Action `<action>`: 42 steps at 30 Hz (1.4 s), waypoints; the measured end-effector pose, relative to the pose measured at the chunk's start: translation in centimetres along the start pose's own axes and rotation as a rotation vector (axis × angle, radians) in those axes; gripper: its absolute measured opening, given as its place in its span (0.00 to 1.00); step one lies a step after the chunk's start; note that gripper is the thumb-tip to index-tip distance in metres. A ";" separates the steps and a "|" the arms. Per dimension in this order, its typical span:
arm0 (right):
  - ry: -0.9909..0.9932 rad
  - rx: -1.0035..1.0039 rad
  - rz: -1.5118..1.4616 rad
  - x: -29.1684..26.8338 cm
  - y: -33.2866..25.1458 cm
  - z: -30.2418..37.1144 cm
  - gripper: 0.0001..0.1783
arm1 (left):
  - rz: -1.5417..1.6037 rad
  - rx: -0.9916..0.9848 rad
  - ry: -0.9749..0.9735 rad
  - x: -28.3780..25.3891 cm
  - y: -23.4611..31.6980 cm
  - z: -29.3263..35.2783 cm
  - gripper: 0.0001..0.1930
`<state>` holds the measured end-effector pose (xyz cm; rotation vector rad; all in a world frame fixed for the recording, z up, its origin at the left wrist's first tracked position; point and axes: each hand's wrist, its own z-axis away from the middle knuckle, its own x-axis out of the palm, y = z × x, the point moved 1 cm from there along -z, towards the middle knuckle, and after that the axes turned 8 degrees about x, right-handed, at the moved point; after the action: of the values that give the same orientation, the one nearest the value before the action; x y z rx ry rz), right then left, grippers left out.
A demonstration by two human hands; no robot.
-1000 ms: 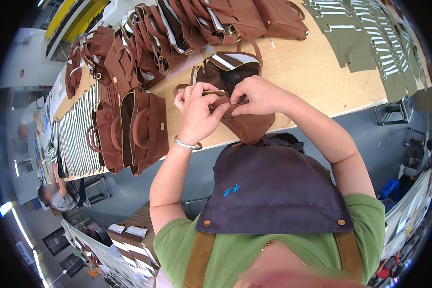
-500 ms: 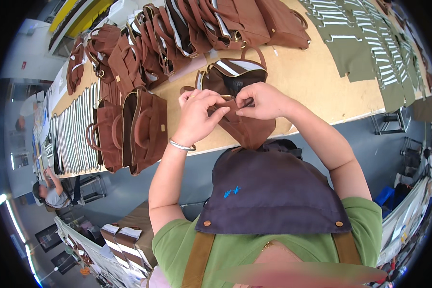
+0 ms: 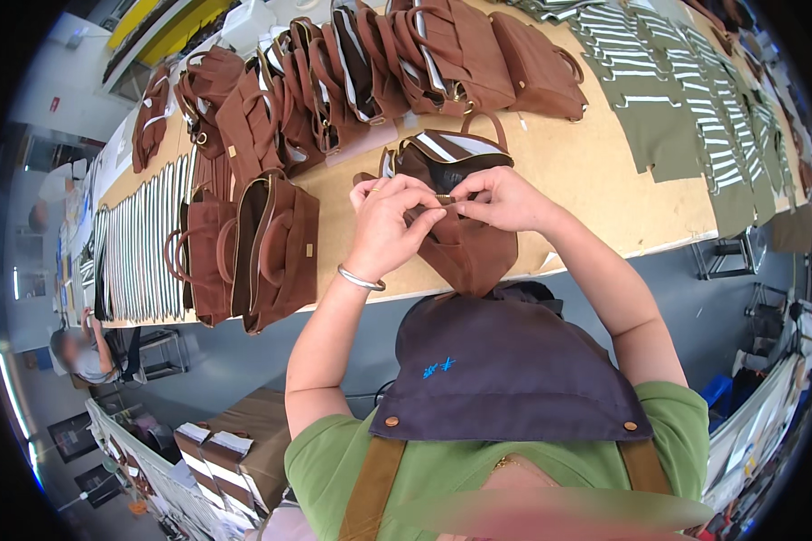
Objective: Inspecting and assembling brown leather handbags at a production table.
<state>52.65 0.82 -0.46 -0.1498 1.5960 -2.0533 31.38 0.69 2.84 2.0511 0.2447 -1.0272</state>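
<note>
A brown handbag (image 3: 469, 257) stands at the near edge of the table in front of me, its top spread apart and dark lining showing. My left hand (image 3: 390, 221) pinches the bag's near top edge between thumb and fingers. Close beside it, my right hand (image 3: 505, 200) pinches the same edge. A short stretch of gold zipper (image 3: 444, 197) shows between my fingertips. The bag's handle (image 3: 489, 129) rises behind the opening. My fingers hide part of the edge.
Two brown bags (image 3: 280, 261) stand upright to the left, beside a long row of thin striped pieces (image 3: 144, 252). More brown bags (image 3: 361, 72) line the table (image 3: 595, 194) farther back. Olive pieces with white strips (image 3: 686, 117) lie at the right. Another person (image 3: 86, 352) is far left.
My hands have drawn closer together along the bag's edge, and more gold zipper shows between them. The whole view has shifted slightly, with the table appearing lower.
</note>
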 end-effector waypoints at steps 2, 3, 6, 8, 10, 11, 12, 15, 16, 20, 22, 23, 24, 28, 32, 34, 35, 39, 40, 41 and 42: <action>0.002 -0.001 0.027 -0.1 0.0 0.0 0.11 | -0.014 -0.005 0.041 0.4 0.2 -0.1 0.05; -0.003 -0.027 0.010 -0.1 0.0 0.0 0.10 | -0.028 -0.009 0.077 0.5 0.3 -0.1 0.05; -0.012 -0.073 0.009 -0.1 -0.3 0.2 0.10 | -0.057 -0.029 0.088 0.6 0.6 -0.2 0.06; -0.018 -0.094 0.026 -0.1 -0.3 0.2 0.10 | -0.060 -0.040 0.093 0.7 0.8 -0.2 0.06; -0.001 -0.123 0.050 -0.1 0.0 0.1 0.09 | -0.063 -0.051 0.098 0.8 0.9 -0.1 0.06; -0.003 -0.122 0.051 -0.1 -0.2 0.1 0.09 | -0.066 -0.061 0.095 0.8 0.9 -0.1 0.06; -0.001 -0.123 0.073 -0.1 -0.5 0.3 0.09 | -0.070 -0.071 0.092 0.9 0.9 -0.2 0.06; 0.006 -0.136 0.115 0.0 -0.7 0.4 0.09 | -0.076 -0.088 0.080 0.9 0.9 -0.2 0.06; 0.012 -0.147 0.133 0.0 -0.7 0.4 0.09 | -0.076 -0.090 0.081 0.8 1.0 -0.2 0.06; 0.008 -0.159 0.115 0.1 -0.8 0.4 0.09 | -0.095 -0.115 0.031 0.6 1.2 -0.5 0.07; 0.014 -0.187 0.151 0.0 -0.8 0.5 0.09 | -0.098 -0.122 0.011 0.6 1.2 -0.6 0.07; 0.013 -0.188 0.152 0.1 -0.9 0.5 0.09 | -0.099 -0.117 0.008 0.6 1.2 -0.5 0.07; 0.018 -0.177 0.171 0.1 -1.1 0.6 0.09 | -0.101 -0.111 0.004 0.6 1.2 -0.5 0.07; -0.001 -0.081 0.178 0.1 -1.4 0.6 0.10 | -0.084 -0.112 -0.002 0.6 0.9 -0.5 0.07; 0.008 -0.088 0.217 0.2 -1.5 0.6 0.10 | -0.096 -0.125 -0.036 0.4 1.2 -0.7 0.07; 0.036 -0.139 0.247 0.2 -1.4 0.5 0.10 | -0.109 -0.130 -0.040 0.5 1.3 -0.7 0.07; 0.035 -0.140 0.248 0.3 -1.6 0.5 0.10 | -0.120 -0.135 -0.032 0.6 1.4 -0.7 0.07; 0.028 -0.107 0.224 0.2 -1.8 0.7 0.11 | -0.138 -0.139 -0.031 0.6 1.6 -0.6 0.07; 0.029 -0.121 0.185 0.2 -1.7 0.6 0.11 | -0.138 -0.140 -0.030 0.6 1.6 -0.6 0.07; 0.029 -0.121 0.187 0.3 -1.9 0.7 0.11 | -0.143 -0.133 -0.031 0.6 1.6 -0.6 0.07; 0.026 -0.090 0.177 0.4 -2.3 0.9 0.10 | -0.148 -0.127 -0.031 0.6 1.6 -0.6 0.07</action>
<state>51.89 0.26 1.83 -0.0124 1.6560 -1.8575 32.87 0.01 3.52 1.9235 0.4399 -1.1036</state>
